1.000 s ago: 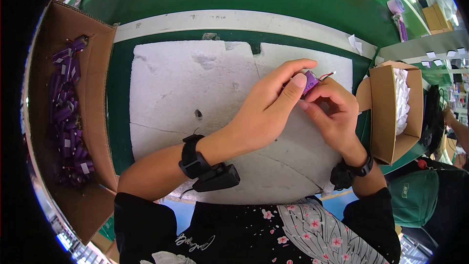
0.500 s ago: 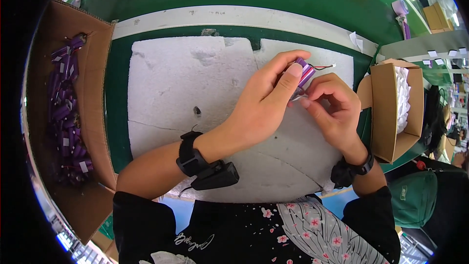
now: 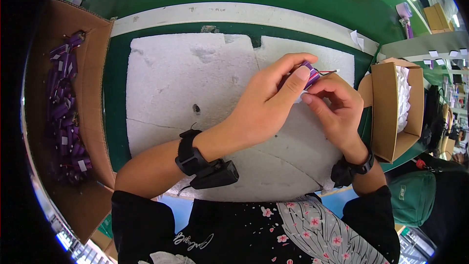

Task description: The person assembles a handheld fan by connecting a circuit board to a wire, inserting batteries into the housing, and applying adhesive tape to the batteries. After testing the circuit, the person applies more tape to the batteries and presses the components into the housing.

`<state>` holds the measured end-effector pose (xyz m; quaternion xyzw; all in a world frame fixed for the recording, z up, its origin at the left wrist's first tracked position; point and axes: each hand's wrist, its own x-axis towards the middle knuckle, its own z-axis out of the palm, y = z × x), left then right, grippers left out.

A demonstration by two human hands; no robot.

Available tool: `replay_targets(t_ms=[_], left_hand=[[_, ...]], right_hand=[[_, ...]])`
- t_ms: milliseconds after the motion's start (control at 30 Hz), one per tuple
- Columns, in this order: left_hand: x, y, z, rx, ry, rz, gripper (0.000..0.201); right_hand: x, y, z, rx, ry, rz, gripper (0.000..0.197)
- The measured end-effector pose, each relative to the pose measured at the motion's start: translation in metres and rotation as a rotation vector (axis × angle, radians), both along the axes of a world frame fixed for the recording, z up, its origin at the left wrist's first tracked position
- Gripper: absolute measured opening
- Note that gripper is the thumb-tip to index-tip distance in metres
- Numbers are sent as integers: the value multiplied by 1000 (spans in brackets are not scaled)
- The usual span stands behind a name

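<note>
My left hand (image 3: pixel 268 100) is closed around a purple shrink-wrapped battery pack (image 3: pixel 313 77), its thumb lying along the top. Thin red and black wires (image 3: pixel 326 72) run from the pack's far end to a small white connector. Close against the pack, my right hand (image 3: pixel 337 112) has its thumb and forefinger pinched at a small white label (image 3: pixel 299 99) by the near end. Part of the pack is hidden behind my fingers. Both hands are held over the right half of a white foam board (image 3: pixel 166 78).
A deep cardboard box (image 3: pixel 93 117) at the left holds many purple battery packs (image 3: pixel 63 110). On the right, a smaller cardboard box (image 3: pixel 383 112) contains white paper pieces (image 3: pixel 402 100). A pale rail (image 3: pixel 195 14) crosses behind the foam on the green table. A green bag (image 3: pixel 413 198) sits lower right.
The battery pack has shifted slightly right and turned in my left hand. My right fingers have come closer against it, and more of the white label shows beside my right thumb.
</note>
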<state>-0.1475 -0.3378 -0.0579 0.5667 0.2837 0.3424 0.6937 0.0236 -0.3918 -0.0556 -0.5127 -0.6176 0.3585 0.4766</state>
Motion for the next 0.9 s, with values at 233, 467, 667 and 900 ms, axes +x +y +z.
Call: replay_targets(t_ms=[233,467,667,900], left_hand=[[1,-2,6,-4,48,-41,36],[-1,-2,6,25,140,-67,41],[-2,-2,8,37,184,-87,42],[-2,-1,10,-78,90,-38,40]], right_hand=[[-1,-3,3,-73,41,-38,13],[-3,-3,1,-112,108,-86,14],[-2,-4,2,-101,114,-70,14],[0,-3,1,-69,113,-41,15]])
